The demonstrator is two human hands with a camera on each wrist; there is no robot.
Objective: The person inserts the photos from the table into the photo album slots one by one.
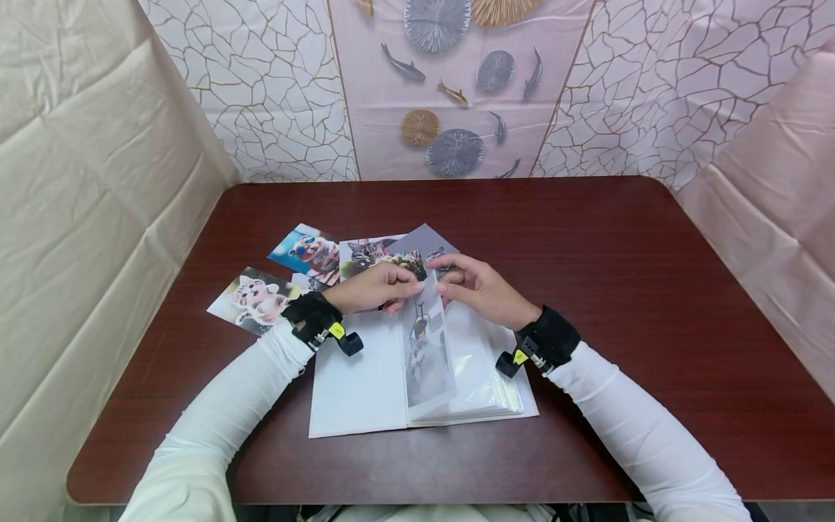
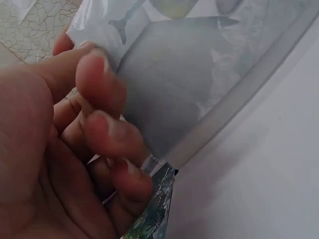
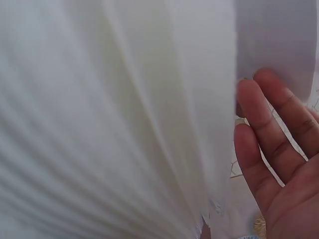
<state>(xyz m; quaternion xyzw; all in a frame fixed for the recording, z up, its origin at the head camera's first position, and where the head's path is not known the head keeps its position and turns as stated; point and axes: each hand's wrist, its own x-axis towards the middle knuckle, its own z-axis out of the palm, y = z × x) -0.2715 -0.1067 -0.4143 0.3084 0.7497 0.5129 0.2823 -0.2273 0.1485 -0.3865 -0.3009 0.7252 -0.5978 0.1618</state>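
Note:
An open photo album (image 1: pixel 355 377) with white covers and clear sleeves lies on the table. One sleeve page (image 1: pixel 427 362), with a greyish picture in it, is raised near the spine. My left hand (image 1: pixel 381 286) pinches this page's top edge between thumb and finger; the left wrist view shows the clear plastic sleeve (image 2: pixel 169 84) beside the curled fingers. At the same page's upper right edge is my right hand (image 1: pixel 483 290), its thumb and forefinger apart. In the right wrist view its fingers (image 3: pixel 259 107) reach fairly straight to the page edge; its thumb is hidden.
Loose photos lie at the album's upper left: a blue one (image 1: pixel 306 250) with an animal in sunglasses, one of a pale kitten figure (image 1: pixel 254 297), and a cat photo (image 1: pixel 365 250). A greyish sheet (image 1: pixel 430 238) overlaps behind the hands. Dark wood table (image 1: pixel 620 290) surrounds them.

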